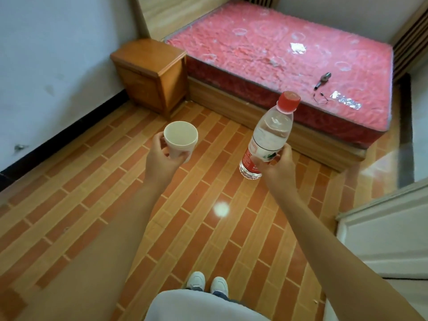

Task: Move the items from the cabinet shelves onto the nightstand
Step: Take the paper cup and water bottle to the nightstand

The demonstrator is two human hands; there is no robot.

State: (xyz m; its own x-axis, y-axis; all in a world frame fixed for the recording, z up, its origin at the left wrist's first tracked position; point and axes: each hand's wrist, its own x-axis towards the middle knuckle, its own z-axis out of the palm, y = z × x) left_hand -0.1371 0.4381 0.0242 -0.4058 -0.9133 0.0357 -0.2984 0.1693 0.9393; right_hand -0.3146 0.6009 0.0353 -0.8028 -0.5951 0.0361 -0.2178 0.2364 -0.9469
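the white cup [181, 138] is held upright in the air by the left hand [162, 158], fingers curled round its lower wall. the water bottle [268, 135], red-capped and tilted, is gripped at its label by the right hand [276, 165]. both hang over the brick-patterned floor [115, 205], well apart from the wooden nightstand [150, 72], which stands just beside the bed [278, 54] with its pink mattress.

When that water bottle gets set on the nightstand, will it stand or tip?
The water bottle looks nearly full, so probably heavy and stable. It is tall and narrow, held tilted by the right hand, so it may topple unless set down upright on the nightstand.
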